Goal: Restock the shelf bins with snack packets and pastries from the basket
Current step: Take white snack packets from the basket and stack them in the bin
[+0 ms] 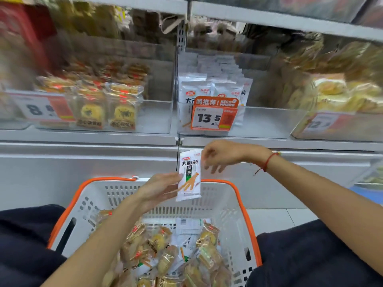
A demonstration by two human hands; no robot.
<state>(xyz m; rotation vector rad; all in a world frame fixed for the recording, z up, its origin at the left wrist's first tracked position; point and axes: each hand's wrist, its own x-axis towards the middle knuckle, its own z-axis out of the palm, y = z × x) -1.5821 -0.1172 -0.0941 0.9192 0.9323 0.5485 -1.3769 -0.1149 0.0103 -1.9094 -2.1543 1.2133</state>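
A white snack packet point(189, 175) with black characters stands upright above the basket, held in my left hand point(159, 190) from its left side. My right hand point(219, 155) is at the packet's upper right corner, fingers pinching its top edge. Below them sits a white basket with an orange rim point(238, 195), holding several wrapped pastries point(157, 243) and more white packets point(189, 226). On the shelf above, a clear bin point(259, 123) holds matching white packets point(209, 85) behind a 13.5 price tag.
To the left, a clear bin point(159, 119) holds wrapped yellow pastries point(122, 112) behind an 8-something price tag. At the right, another bin point(339, 129) holds bread-like goods. A grey shelf front point(83, 162) runs below the bins. My dark-clothed knees flank the basket.
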